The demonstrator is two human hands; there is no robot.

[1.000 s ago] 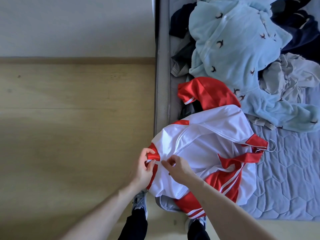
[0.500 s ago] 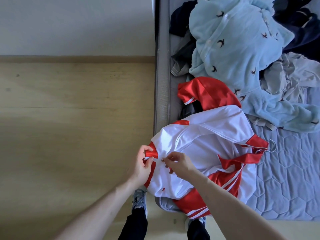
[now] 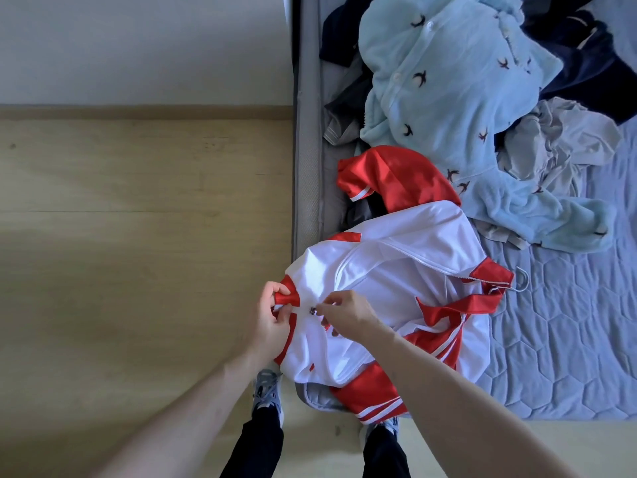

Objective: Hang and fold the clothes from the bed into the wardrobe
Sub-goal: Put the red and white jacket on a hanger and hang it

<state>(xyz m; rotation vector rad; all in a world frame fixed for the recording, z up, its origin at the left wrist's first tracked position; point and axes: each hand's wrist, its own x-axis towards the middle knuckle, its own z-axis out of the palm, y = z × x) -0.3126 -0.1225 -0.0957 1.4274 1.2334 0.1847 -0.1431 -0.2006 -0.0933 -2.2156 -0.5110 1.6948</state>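
At the bed's edge, my left hand (image 3: pixel 272 322) pinched the slippery, light jacket (image 3: pixel 389 288) by its red hem; my right hand (image 3: pixel 346 310) pinched the zipper pull (image 3: pixel 313 310), the surest grip.

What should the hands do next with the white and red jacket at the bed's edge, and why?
Probably draw the zipper pull along the jacket front to close it. The left hand pinches the red hem tab, the right hand pinches at the small metal pull, and the zipper line above lies open. A hanger hook shows at the collar, so zipping likely comes before hanging.
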